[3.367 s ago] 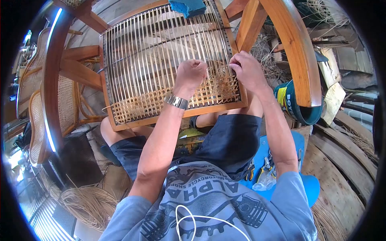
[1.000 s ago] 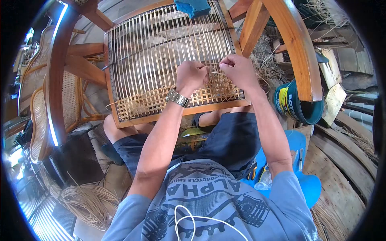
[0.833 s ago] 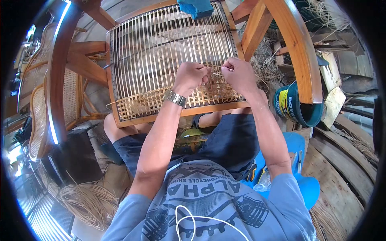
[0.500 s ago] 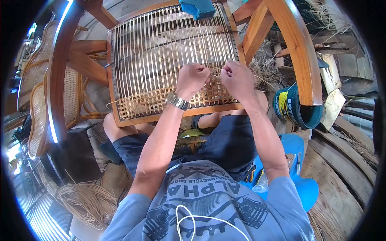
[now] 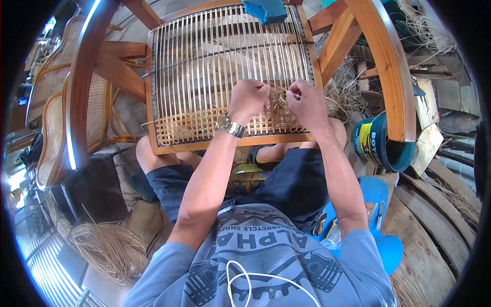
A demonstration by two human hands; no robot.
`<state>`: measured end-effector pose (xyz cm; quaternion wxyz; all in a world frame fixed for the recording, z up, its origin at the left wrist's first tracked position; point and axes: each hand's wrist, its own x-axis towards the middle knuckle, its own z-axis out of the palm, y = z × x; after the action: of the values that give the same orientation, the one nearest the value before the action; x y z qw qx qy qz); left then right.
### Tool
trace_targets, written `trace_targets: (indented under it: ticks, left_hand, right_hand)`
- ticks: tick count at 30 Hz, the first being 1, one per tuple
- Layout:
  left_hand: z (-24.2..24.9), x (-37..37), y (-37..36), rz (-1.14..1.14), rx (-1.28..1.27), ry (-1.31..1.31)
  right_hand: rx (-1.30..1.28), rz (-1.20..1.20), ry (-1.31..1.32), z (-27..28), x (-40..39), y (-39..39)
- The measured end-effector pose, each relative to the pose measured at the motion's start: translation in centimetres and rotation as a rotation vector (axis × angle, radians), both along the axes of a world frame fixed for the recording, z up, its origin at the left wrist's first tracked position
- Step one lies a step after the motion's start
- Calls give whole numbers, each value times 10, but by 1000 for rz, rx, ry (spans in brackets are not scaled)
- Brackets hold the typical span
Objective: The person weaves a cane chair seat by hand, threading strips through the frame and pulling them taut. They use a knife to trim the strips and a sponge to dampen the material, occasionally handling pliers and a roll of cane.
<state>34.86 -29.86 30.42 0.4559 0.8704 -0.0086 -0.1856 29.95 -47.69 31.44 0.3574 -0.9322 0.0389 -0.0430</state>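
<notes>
In the head view, a seat frame [image 5: 240, 141] rests across the person's thighs, strung with pale strands [image 5: 194, 66] running away from the body. The step in hand looks to be weaving crosswise: a latticed band [image 5: 204, 123] fills the near side, and a thin strand [image 5: 280, 88] crosses just beyond it, between the hands. Judging by this, the next move calls for a fine fingertip grip, passing the strand over and under without kinking it.

The left hand [image 5: 248, 100] is curled with its fingertips drawn in; whether the strand is caught between them, I cannot tell. The right hand [image 5: 310, 106] appears to pinch the thin strand between thumb and forefinger. Both hands are above the right part of the seat, near the far edge of the lattice and apart from each other. The blue foam [image 5: 266, 11] lies at the far edge, well apart from both.
</notes>
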Motion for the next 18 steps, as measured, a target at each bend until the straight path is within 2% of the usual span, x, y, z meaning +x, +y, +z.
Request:
trace_targets:
  ticks: [1, 3, 6, 9, 11, 13, 15, 17, 18]
  left_hand:
    - [7, -2, 2, 68, -153, 143]
    - [7, -5, 3, 103, -239, 121]
    - [8, -7, 2, 72, -177, 101]
    - [5, -10, -1, 44, -43, -30]
    - [1, -14, 1, 87, 96, -296]
    - [3, -13, 2, 60, 125, -212]
    - [-3, -10, 0, 11, 258, -401]
    - [-1, -5, 1, -7, 289, -344]
    - [4, -3, 3, 39, 138, -141]
  right_hand:
    - [12, 11, 22, -1, 0, -1]
    - [24, 24, 42, 0, 0, -1]
    - [-13, 41, 41, 0, 0, 2]
    - [-12, 57, -33, -3, 4, 6]
    - [4, 25, 13, -3, 4, 5]
    - [18, 29, 16, -4, 4, 4]
    - [30, 29, 12, -5, 5, 3]
    - [-19, 27, -4, -8, 5, 2]
    - [-19, 29, -5, -8, 4, 1]
